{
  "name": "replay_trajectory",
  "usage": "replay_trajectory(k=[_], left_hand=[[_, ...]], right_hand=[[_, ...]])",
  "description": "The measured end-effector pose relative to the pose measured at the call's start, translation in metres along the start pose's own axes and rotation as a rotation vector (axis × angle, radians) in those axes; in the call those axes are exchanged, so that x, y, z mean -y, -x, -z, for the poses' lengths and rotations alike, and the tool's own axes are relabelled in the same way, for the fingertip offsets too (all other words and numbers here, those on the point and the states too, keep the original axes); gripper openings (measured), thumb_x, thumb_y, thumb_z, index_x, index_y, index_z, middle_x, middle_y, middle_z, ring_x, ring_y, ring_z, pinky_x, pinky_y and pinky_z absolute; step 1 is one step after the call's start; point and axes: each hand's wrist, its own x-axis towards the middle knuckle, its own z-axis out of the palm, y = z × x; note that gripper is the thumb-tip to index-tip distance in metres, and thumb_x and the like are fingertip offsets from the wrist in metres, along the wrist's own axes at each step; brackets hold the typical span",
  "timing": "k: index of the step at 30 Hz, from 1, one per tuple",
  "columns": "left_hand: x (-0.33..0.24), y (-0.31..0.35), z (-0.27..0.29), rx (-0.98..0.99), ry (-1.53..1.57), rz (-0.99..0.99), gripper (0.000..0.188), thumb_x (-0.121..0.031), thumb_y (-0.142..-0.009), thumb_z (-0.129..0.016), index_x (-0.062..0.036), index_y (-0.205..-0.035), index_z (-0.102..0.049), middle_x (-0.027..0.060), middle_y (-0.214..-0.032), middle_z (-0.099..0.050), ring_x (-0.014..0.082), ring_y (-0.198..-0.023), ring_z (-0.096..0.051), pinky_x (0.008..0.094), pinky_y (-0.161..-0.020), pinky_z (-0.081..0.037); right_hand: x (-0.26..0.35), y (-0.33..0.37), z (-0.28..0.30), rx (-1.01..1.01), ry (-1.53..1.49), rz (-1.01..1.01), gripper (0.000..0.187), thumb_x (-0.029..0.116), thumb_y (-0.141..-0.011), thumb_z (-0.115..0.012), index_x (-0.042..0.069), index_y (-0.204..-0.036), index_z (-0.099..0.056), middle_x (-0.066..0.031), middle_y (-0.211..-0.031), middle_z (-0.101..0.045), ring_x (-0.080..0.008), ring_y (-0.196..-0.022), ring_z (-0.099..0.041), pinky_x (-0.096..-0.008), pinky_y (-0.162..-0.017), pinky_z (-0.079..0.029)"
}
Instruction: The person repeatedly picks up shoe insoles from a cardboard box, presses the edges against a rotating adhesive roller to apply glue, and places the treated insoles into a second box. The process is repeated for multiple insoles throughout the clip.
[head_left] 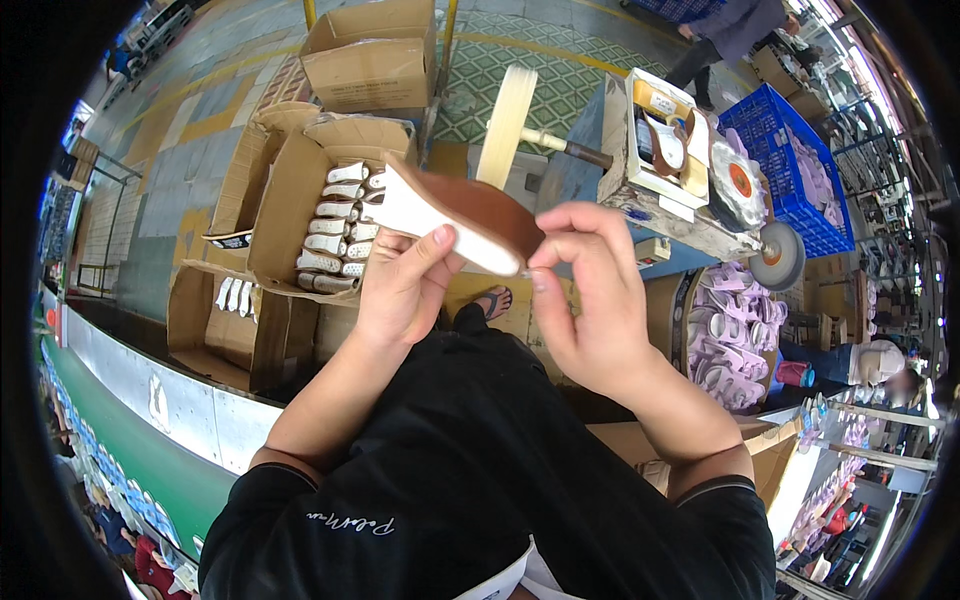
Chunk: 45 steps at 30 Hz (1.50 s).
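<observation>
A shoe sole (470, 235), white along the side and brown on its broad face, is held up in front of my chest. My left hand (405, 275) grips it around the middle, thumb pressed on the white side. At the sole's rounded end, my right hand (590, 290) has thumb and forefinger pinched together. Whatever lies between those fingertips is too small to make out. Beyond the sole stands a pale buffing wheel (507, 125) on a spindle.
At the left, a cardboard box (275, 215) holds rows of white soles; a smaller box (210, 320) has several more. On the right are a machine bench (690, 215), a grey wheel (778, 257), a blue crate (765, 130) and piled lilac sandals (730, 335). A person (725, 45) stands farther off.
</observation>
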Motion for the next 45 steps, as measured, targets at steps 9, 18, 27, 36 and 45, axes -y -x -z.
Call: replay_trajectory(k=[9, 18, 27, 36, 45], left_hand=[[0.011, 0.006, -0.022, -0.112, -0.117, -0.081, 0.033, -0.008, -0.113, -0.072, -0.0074, -0.146, -0.072, 0.0093, -0.146, -0.075, 0.0237, -0.134, -0.071, 0.0460, -0.114, -0.060], [0.014, 0.004, -0.022, -0.115, -0.126, -0.134, 0.032, -0.006, -0.113, -0.072, -0.0056, -0.145, -0.072, 0.0091, -0.142, -0.077, 0.0237, -0.130, -0.073, 0.0453, -0.113, -0.059], [0.014, 0.007, -0.021, -0.102, -0.089, -0.094, 0.034, -0.008, -0.112, -0.073, -0.0050, -0.146, -0.071, 0.0101, -0.143, -0.076, 0.0251, -0.133, -0.071, 0.0492, -0.116, -0.056], [0.010, 0.006, 0.003, 0.051, -0.066, -0.075, 0.044, -0.014, -0.108, -0.081, -0.0080, -0.150, -0.070, 0.0098, -0.152, -0.072, 0.0274, -0.142, -0.066, 0.0518, -0.126, -0.047], [-0.022, 0.002, 0.015, 0.127, -0.186, -0.113, 0.059, -0.002, -0.093, -0.092, -0.0003, -0.146, -0.066, 0.0164, -0.147, -0.072, 0.0273, -0.141, -0.065, 0.0489, -0.123, -0.049]], right_hand=[[-0.027, -0.019, -0.049, -0.150, 0.118, 0.035, 0.020, -0.001, -0.088, -0.083, 0.005, -0.102, -0.069, -0.0179, -0.138, -0.067, -0.0401, -0.118, -0.066, -0.0485, -0.099, -0.055], [-0.043, -0.016, -0.069, -0.243, 0.073, 0.037, 0.024, 0.001, -0.088, -0.085, 0.005, -0.102, -0.066, -0.0171, -0.126, -0.070, -0.0387, -0.112, -0.068, -0.0464, -0.094, -0.058], [-0.039, -0.006, -0.067, -0.213, -0.312, -0.270, 0.041, 0.002, -0.101, -0.081, 0.002, -0.138, -0.064, -0.0172, -0.135, -0.067, -0.0300, -0.124, -0.069, -0.0408, -0.106, -0.057], [-0.035, -0.001, -0.054, -0.043, -0.349, -0.175, 0.071, 0.001, -0.099, -0.084, 0.001, -0.162, -0.052, -0.0155, -0.136, -0.065, -0.0271, -0.127, -0.068, -0.0387, -0.109, -0.055], [-0.036, 0.010, -0.046, -0.077, -0.476, -0.213, 0.091, 0.011, -0.087, -0.098, 0.003, -0.166, -0.052, -0.0145, -0.123, -0.077, -0.0248, -0.109, -0.077, -0.0378, -0.098, -0.060]])
